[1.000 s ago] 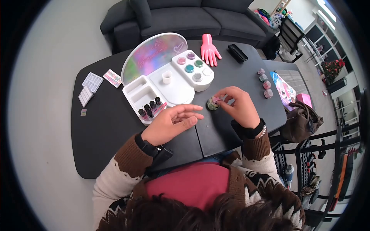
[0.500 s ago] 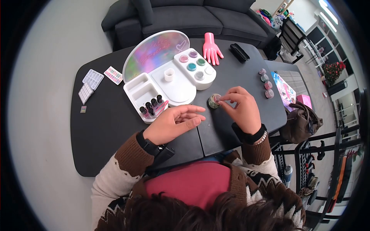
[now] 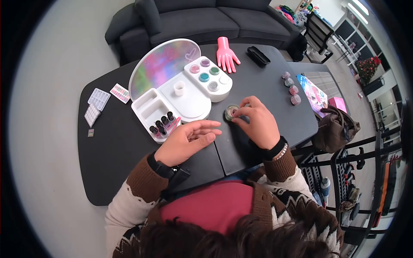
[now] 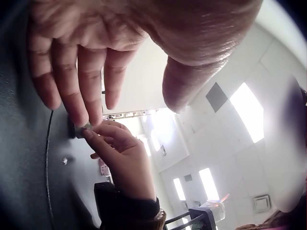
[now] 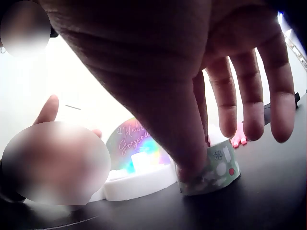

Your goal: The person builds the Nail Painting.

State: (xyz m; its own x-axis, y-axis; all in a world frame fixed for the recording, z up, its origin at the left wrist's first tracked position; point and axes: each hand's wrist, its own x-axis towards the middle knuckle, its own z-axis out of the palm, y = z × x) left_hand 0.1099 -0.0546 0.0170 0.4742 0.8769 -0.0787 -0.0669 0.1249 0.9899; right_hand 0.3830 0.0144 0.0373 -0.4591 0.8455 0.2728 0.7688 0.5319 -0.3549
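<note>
Take the white manicure station as the datum. The green printed roll is at the black table, just beside the station's near right-hand end.

Compared with half a second ago, we note one change: the pink piece that stood out between the right thumb and index finger is no longer distinct, and the fingertips sit closer over the roll's rim. We judge that the piece may be down in the roll's mouth; treat this as unconfirmed.

The right hand pinches the roll narrowly between thumb and index finger; its other three fingers extend free. The left hand, held wide in front of the station, holds nothing.

In the left wrist view, the left fingertips mask most of the roll. In the right wrist view, a blurred patch covers much of the left hand, and the thumb hides the index fingertip. We cannot tell what the roll contains.
</note>
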